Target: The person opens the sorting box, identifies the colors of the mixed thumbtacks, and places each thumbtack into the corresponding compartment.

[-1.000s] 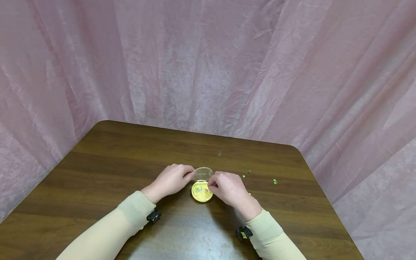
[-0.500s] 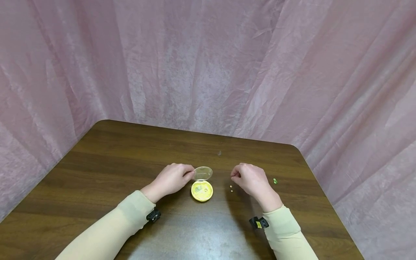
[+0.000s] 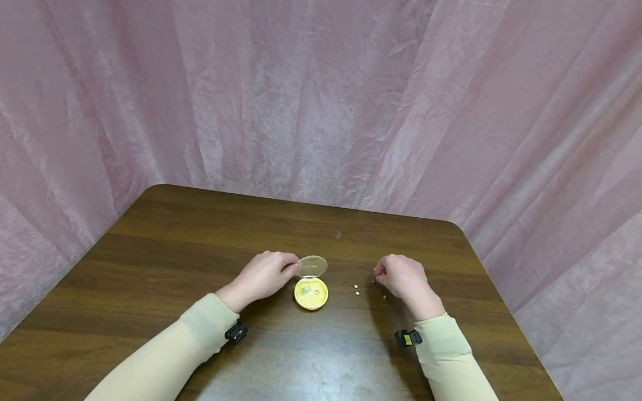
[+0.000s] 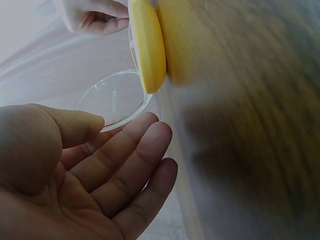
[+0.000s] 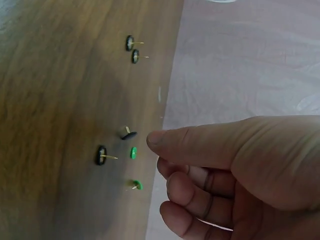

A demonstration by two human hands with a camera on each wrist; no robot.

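Note:
A round yellow case (image 3: pixel 311 294) lies on the table with its hinged clear lid (image 3: pixel 313 267) raised, and some small things lie inside. My left hand (image 3: pixel 266 274) pinches the lid's edge between thumb and index finger, as the left wrist view shows; its other fingers are loosely bent. To the right of the case, my right hand (image 3: pixel 403 275) hovers over several loose thumbtacks with its fingers loosely curled. In the right wrist view its thumb tip is close to a black thumbtack (image 5: pixel 129 135) and a green thumbtack (image 5: pixel 133 153). Nothing shows between its fingers.
Two thumbtacks (image 5: pixel 130 43) lie side by side, points up, between the case and my right hand. Another black thumbtack (image 5: pixel 101 155) and a green thumbtack (image 5: pixel 137 185) lie nearby. A pink curtain (image 3: pixel 301 111) hangs behind the wooden table (image 3: pixel 225 223).
My right hand has moved from over the yellow case rightward to the loose thumbtacks, uncovering two of them on the way. My left hand has stayed at the lid.

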